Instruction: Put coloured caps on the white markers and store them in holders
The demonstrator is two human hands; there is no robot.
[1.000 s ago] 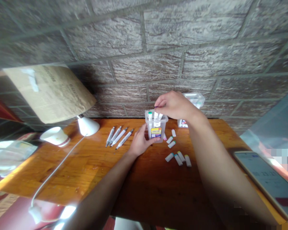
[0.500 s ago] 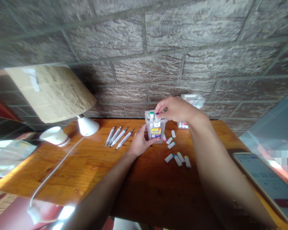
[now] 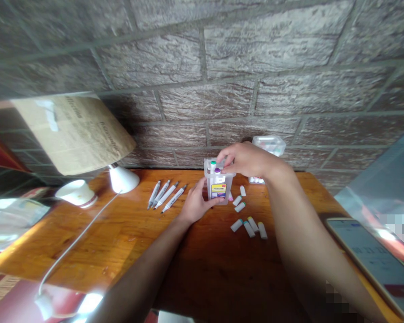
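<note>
A clear plastic marker box with a yellow label stands upright on the wooden desk. My left hand is wrapped round its lower left side. My right hand hovers over the box's open top, fingers curled and touching the markers inside. A green-capped marker and a purple-capped marker stick up in the box. Several uncapped markers lie in a row left of the box. Loose marker caps lie to its right.
A second clear marker box stands at the back by the brick wall. A white lamp base with a cord, a cardboard sheet and a white cup are at left. A phone or tablet lies at right.
My right hand has come down over the box's top and pushed the purple-capped marker deeper into it. My left hand kept its hold on the box.
</note>
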